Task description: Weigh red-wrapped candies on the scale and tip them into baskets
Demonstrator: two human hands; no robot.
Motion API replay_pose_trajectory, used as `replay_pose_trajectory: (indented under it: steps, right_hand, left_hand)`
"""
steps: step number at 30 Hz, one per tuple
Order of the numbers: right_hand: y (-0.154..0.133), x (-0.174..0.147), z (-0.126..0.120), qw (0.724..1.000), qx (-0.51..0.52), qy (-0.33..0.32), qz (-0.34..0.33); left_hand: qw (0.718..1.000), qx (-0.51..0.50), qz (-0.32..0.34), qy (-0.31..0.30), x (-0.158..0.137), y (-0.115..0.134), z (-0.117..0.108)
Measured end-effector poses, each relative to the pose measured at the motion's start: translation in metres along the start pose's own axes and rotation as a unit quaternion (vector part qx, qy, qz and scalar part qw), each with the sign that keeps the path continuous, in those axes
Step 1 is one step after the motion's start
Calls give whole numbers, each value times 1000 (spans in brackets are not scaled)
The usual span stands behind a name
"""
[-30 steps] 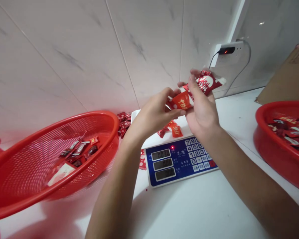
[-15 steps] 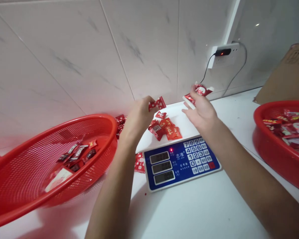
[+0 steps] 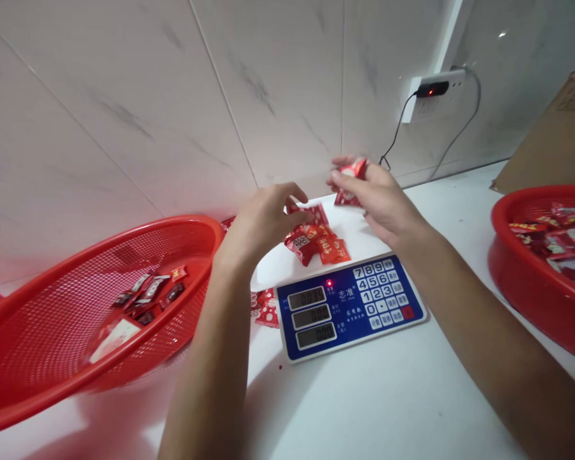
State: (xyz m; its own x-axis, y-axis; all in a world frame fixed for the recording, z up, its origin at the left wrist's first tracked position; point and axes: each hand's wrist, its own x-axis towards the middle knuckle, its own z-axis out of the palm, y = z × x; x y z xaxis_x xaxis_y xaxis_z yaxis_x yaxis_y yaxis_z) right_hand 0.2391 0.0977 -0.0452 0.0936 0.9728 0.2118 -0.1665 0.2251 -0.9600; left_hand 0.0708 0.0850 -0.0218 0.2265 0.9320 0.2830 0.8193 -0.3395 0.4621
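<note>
My right hand [image 3: 382,203] is raised over the back of a blue digital scale [image 3: 349,305] and grips a small red-and-white candy packet [image 3: 349,182]. My left hand [image 3: 261,220] hovers just left of a small pile of red candy packets [image 3: 316,241] lying on the scale's white pan; its fingertips touch the topmost packet there. The fingers are curled, and whether they pinch it is unclear. The scale's red light is on and its three displays show digits.
A tilted red mesh basket [image 3: 100,268] with a few dark and red packets stands at the left. A second red basket [image 3: 531,255] full of packets is at the right. Loose packets [image 3: 266,306] lie between basket and scale. A wall socket with cable [image 3: 429,96] and cardboard [image 3: 551,140] sit behind.
My hands came apart and dropped from the large packet held between them. The left hand has lowered to the pile on the scale; the right now holds a small packet.
</note>
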Motion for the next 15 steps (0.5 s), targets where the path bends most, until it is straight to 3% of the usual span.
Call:
replay_pose_trajectory:
  steps: [3, 10, 15]
  right_hand:
    - [3, -2, 0, 997, -70, -24, 20]
    - [-6, -8, -6, 997, -16, 18, -67]
    - [-24, -23, 4, 995, -29, 11, -99]
  left_hand:
    - [1000, -12, 2, -13, 0, 0, -1]
    - [992, -78, 22, 102, -10, 10, -14]
    - [991, -79, 29, 107, -12, 12, -16]
